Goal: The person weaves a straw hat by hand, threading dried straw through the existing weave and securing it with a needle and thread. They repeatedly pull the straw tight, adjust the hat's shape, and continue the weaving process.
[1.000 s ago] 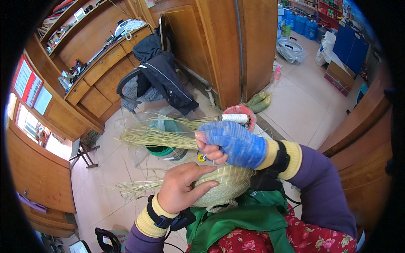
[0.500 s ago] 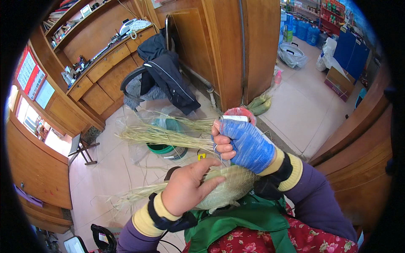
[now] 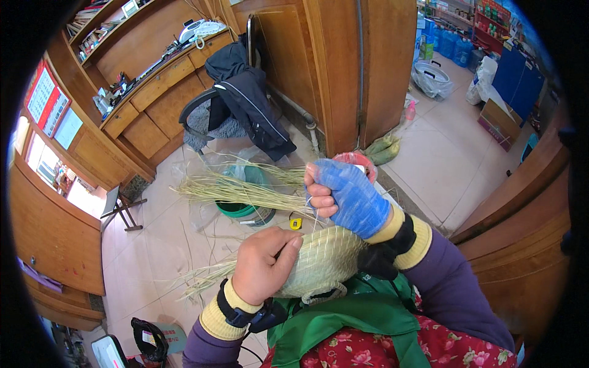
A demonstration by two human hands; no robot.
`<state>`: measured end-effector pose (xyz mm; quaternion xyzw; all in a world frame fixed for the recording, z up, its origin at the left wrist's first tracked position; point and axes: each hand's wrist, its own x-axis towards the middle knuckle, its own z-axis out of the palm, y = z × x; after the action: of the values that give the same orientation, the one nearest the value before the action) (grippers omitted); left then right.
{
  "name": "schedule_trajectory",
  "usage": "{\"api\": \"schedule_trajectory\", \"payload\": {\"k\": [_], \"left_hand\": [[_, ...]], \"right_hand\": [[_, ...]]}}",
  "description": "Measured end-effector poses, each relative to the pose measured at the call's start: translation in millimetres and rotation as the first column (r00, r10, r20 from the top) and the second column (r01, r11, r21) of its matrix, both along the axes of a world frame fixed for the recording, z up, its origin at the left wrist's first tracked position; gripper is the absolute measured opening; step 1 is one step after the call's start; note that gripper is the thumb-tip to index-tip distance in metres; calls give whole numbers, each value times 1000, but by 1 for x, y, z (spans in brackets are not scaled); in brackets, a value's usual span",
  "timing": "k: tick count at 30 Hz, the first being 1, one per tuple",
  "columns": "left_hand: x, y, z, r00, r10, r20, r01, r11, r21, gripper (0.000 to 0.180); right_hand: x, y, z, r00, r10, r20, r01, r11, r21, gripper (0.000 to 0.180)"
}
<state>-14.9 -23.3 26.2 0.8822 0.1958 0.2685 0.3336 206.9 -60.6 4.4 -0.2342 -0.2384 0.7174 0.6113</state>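
Right now, the pale woven straw piece sits in the lap, over a green cloth and a red floral garment, with rows of white stitches crossing its curved side. The 2 hands are both occupied: the bare left hand pinches its upper edge between thumb and fingers, while the right hand, in a blue fingerless glove, is clenched above it on a white thread that runs down to the weave. Loose straw ends stick out left of the piece. Ahead, a bundle of long stalks lies across a green bucket on the tiled floor, near a yellow tape measure; a red basin shows behind the right hand. Farther off, a dark jacket drapes a chair with a grey fleecy seat, beside a wooden bench with drawers.
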Motion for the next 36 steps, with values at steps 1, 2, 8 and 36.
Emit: {"api": "schedule_trajectory", "payload": {"k": [1,2,8,36], "left_hand": [[1,1,0,1000,-4,-1,4,1000,1,12],[3,1,0,1000,-15,6,15,1000,6,12],[9,0,2,999,-37,5,37,998,42,12],[-3,3,-2,997,-73,26,74,997,-31,16]], "right_hand": [[2,5,3,1000,9,17,-9,1000,6,20],[3,11,8,982,33,188,-30,999,-17,20],[-10,45,52,603,350,717,-227,937,-267,23],[-15,-86,36,-98,-717,690,-187,694,695,25]]}}
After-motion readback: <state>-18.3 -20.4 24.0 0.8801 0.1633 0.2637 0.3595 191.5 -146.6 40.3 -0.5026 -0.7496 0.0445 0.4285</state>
